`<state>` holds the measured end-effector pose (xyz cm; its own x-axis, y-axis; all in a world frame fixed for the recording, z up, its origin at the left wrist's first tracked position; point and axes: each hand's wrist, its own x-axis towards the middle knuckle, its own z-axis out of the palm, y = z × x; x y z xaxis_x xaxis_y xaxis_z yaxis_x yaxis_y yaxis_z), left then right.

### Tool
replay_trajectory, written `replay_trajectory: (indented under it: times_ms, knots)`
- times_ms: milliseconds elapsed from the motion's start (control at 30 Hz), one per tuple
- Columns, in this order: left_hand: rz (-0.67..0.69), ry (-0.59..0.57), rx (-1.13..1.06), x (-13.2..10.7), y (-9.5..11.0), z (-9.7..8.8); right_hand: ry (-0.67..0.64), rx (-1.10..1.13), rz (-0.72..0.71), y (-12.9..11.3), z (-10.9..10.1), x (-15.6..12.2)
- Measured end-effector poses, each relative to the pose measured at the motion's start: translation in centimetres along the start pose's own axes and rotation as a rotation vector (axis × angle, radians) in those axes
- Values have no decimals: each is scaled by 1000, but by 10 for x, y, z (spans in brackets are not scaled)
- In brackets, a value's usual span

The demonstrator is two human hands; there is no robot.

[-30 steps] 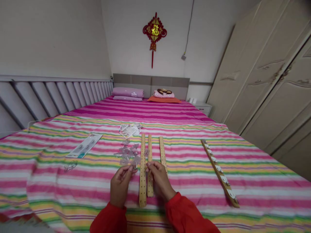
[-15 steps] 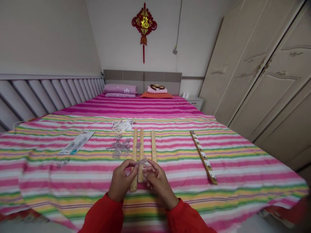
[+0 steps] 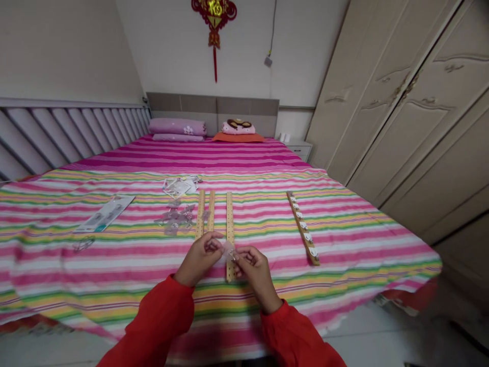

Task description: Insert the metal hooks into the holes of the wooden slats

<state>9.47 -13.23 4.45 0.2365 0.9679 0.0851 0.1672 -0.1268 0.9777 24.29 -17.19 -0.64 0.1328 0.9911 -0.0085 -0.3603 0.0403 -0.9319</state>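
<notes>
A clear plastic adhesive hook (image 3: 228, 250) is pinched between my left hand (image 3: 199, 259) and my right hand (image 3: 256, 272). Both hands hold it above the near part of a perforated wooden strip (image 3: 229, 216). Two more perforated wooden strips (image 3: 200, 209) lie side by side just left, their near ends hidden behind my left hand. A small clear piece (image 3: 206, 215) rests on those two. Farther left is a cluster of clear hooks (image 3: 174, 220) on the striped cloth.
A wooden strip with several white hooks (image 3: 303, 228) lies to the right. On the left are a flat hook package (image 3: 107, 214) and thin wire-like pieces (image 3: 84, 243). Paper and plastic packaging (image 3: 181, 186) sits behind the clear hooks. A striped cloth (image 3: 355, 239) covers the bed.
The view has tipped down and shifted right. My hands have moved with the clear hook from the two left strips to over the third strip on the right.
</notes>
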Motion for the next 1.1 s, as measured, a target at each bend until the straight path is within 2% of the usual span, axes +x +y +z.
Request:
replay_trajectory:
  times_ms: [100, 200, 367, 500, 767, 1100]
  knots:
    - [-60, 57, -137, 10, -8, 8, -17, 7, 13, 0, -1, 0]
    - [-93, 88, -179, 15, -23, 15, -14, -21, 29, 5, -5, 0]
    - [-104, 104, -102, 15, -53, 24, 42, -51, 113, 27, -16, -2]
    - [-99, 129, -24, 15, -69, 29, 90, -76, 167, 43, -20, -1]
    - [-68, 139, 108, 18, -77, 33, 103, -223, 93, 53, -21, 7]
    - [-90, 117, 174, 19, -77, 33, 87, -297, 82, 61, -25, 13]
